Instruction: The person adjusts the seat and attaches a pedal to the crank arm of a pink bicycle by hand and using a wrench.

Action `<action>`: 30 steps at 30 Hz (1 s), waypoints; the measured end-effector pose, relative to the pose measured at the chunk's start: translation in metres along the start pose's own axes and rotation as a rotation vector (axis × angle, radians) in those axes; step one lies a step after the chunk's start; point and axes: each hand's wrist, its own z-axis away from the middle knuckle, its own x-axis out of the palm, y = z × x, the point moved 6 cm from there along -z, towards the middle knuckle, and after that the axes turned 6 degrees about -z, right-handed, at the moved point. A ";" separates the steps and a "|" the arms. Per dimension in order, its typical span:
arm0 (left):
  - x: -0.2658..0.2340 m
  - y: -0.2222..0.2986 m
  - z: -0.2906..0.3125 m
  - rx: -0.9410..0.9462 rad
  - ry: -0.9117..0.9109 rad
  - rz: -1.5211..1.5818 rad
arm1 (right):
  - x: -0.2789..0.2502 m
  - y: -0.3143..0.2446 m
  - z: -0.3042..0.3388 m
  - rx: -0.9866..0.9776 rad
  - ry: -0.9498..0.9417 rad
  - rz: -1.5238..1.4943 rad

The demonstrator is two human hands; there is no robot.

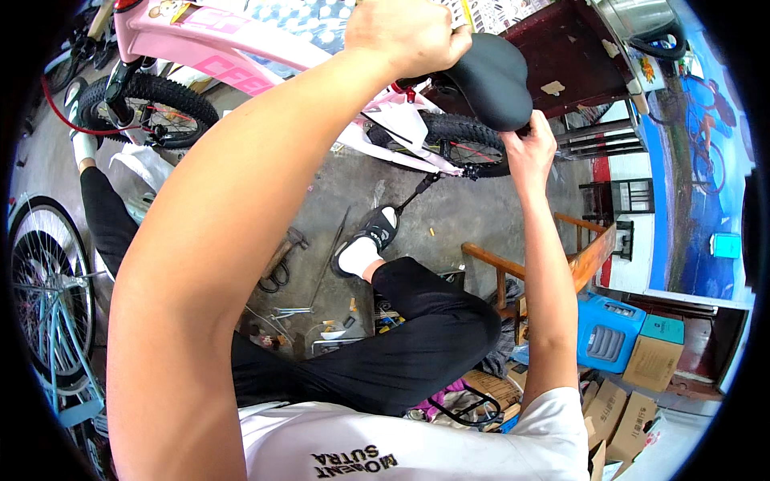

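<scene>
A black bicycle saddle [493,80] tops the seat post of a pink mountain bike [233,58]. My left hand [405,36] is closed around the saddle's narrow nose, with the thumb beside it; the nose itself is hidden. At the saddle's wide end, my right hand [529,152] grips the edge, fingers partly out of sight underneath. Below the saddle, a red seat clamp [407,93] shows on the frame. The knobby rear wheel [473,144] lies beneath, and a kickstand [419,192] reaches the floor beside my sandal.
A light-blue bicycle [60,313] stands at the left. Tools [293,311] and small parts lie on the concrete between my legs. To the right are a wooden stool [501,260], a blue plastic stool [608,333] and cardboard boxes [630,425]. A dark red cabinet [565,52] stands behind the saddle.
</scene>
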 end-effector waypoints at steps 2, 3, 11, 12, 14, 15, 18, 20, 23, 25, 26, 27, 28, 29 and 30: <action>-0.002 0.003 -0.003 0.016 0.011 0.025 | 0.002 -0.004 0.003 0.028 0.015 -0.024; -0.002 0.003 -0.002 -0.008 0.009 -0.004 | 0.003 -0.009 0.009 0.014 0.032 -0.013; -0.001 -0.004 -0.003 -0.019 0.063 0.023 | -0.005 -0.041 0.022 -0.200 0.027 0.395; -0.001 0.000 -0.005 0.001 0.071 0.033 | -0.006 -0.041 0.027 -0.218 0.066 0.376; 0.002 0.007 -0.007 0.004 0.044 0.023 | -0.007 -0.035 0.031 -0.217 0.101 0.434; 0.003 0.008 -0.006 0.019 0.064 0.026 | -0.008 -0.032 0.032 -0.236 0.107 0.490; 0.001 0.005 -0.004 0.090 0.196 -0.032 | -0.014 -0.044 0.015 -0.268 0.119 0.560; 0.004 0.005 -0.003 0.075 0.179 -0.060 | -0.022 -0.050 0.019 -0.234 0.214 0.530; 0.007 0.001 -0.007 0.051 0.089 -0.092 | -0.001 -0.064 0.048 -0.160 -0.021 0.472; 0.001 0.004 -0.008 0.039 0.052 -0.106 | 0.012 -0.052 0.071 0.077 -0.111 0.293; 0.002 0.003 -0.008 0.004 0.004 -0.114 | 0.017 -0.041 0.080 0.209 -0.193 0.200; 0.002 0.003 -0.011 0.002 0.029 -0.100 | 0.020 -0.032 0.080 0.246 -0.290 0.163; 0.004 0.003 -0.010 0.011 0.024 -0.101 | 0.020 -0.028 0.079 0.262 -0.380 0.068; 0.004 0.003 -0.010 0.013 0.033 -0.090 | 0.025 -0.020 0.082 0.342 -0.458 -0.059; 0.005 0.003 -0.010 0.014 0.043 -0.080 | 0.031 -0.013 0.086 0.420 -0.535 -0.187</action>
